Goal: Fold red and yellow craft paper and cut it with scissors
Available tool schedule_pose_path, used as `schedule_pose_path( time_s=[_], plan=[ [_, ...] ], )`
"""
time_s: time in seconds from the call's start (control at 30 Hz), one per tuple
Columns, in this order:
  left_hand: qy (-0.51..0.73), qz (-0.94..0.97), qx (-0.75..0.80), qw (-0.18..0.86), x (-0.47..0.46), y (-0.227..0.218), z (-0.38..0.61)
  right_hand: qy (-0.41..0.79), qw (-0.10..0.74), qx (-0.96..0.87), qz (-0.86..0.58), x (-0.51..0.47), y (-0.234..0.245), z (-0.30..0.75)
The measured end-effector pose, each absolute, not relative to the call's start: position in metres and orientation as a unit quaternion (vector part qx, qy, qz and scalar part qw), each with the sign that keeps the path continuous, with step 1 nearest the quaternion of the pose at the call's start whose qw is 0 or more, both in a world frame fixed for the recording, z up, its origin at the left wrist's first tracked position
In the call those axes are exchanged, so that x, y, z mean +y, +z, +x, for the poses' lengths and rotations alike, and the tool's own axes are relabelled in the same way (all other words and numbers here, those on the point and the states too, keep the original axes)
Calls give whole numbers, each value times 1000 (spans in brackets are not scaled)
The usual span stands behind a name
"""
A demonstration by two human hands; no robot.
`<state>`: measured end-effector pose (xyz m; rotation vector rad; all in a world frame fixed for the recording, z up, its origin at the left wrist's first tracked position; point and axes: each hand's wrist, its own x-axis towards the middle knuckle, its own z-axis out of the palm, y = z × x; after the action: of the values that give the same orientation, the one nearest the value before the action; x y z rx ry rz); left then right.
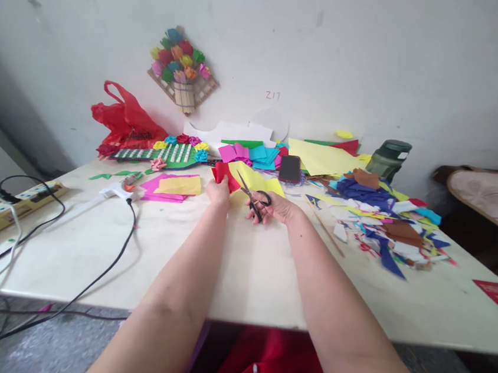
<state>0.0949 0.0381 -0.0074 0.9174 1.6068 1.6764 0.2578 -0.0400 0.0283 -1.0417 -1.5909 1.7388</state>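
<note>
My left hand (218, 191) is closed on a piece of red paper (225, 175) near the middle of the table. Beside it, my right hand (273, 207) grips a pair of scissors (253, 200) with black handles, fingers around the loops. The blades stand apart and point up and left, toward the red piece. A larger yellow sheet (261, 182) lies behind and beneath both hands; whether the left fingers also hold it, I cannot tell. Left of my hands, a small yellow piece (180, 184) rests on pink sheets (151, 187).
A glue gun (119, 188) trails its black cord at left, near a power strip (15, 209). Behind lie a phone (290, 169), paper flowers (183, 139) and a red bag (127, 117). Paper scraps (398, 232), a thin stick (325, 225) and a green bottle (388, 158) are at right.
</note>
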Motion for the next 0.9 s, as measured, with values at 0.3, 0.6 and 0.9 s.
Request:
schedule_pose_path(
  time_s=[0.3,0.6,0.9],
  plan=[
    [627,365,618,303,38,-6,94,634,256,-607,-405,-38,25,258],
    [642,347,605,318,40,-8,95,618,279,-602,-421,-39,23,253],
    [648,349,607,301,42,-11,95,633,287,-592,-409,-37,19,252]
  ],
)
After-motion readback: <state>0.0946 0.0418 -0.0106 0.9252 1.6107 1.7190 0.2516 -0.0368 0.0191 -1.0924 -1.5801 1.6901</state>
